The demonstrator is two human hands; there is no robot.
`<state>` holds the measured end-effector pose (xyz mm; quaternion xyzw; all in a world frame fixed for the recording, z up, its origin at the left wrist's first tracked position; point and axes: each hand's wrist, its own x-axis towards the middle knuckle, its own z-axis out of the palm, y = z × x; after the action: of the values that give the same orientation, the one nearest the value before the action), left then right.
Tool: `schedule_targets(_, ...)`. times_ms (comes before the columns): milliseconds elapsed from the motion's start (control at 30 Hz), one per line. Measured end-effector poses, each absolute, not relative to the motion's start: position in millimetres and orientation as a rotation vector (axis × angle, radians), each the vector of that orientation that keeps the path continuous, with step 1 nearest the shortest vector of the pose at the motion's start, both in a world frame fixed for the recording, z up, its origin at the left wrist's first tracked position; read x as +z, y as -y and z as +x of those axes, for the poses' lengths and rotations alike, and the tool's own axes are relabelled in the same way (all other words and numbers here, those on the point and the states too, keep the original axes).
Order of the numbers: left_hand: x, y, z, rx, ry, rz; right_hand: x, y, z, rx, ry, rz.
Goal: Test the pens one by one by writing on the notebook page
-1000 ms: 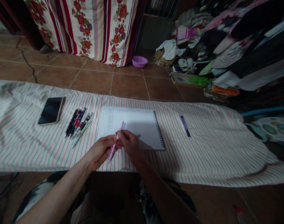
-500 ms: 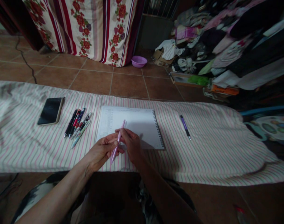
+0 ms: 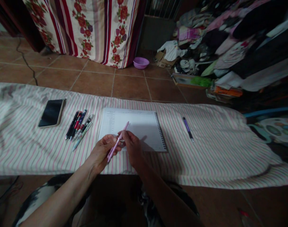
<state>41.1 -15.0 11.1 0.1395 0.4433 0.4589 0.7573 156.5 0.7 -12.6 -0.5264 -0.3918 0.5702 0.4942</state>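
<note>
A pink pen is held slantwise between both hands, its upper end pointing away from me and to the right. The fingers of my left hand are closed around its lower part. Higher up, my right hand pinches the pen between thumb and fingers. Beneath and beyond the hands lies an open spiral notebook, with its wire binding on the right side and printed lines at the left. The hands hide the notebook's near left part.
Several pens lie bunched left of the notebook, and a dark phone lies farther left. One purple and black pen is on the striped cloth at right. A purple basin stands on the tiled floor beyond.
The pink pen has tilted more, its lower end moving left and its upper end slightly right. My left hand has shifted a little left with it; my right hand stays nearly in place.
</note>
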Motion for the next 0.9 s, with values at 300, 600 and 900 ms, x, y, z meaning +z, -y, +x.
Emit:
schedule_targets(300,6.6,11.4,40.5,0.971,-0.952,0.305,-6.1,-1.1,159.1,1.512,0.865,-1.231)
schedule_targets(600,4.6,13.0,44.7,1.039,-1.001,0.293,-0.6,0.5,157.1,1.616,0.66,-1.121)
schedule_targets(900,6.0,13.3,45.7,1.011,-1.032,0.335,3.9,-0.1,162.0,1.709,0.574,-1.118)
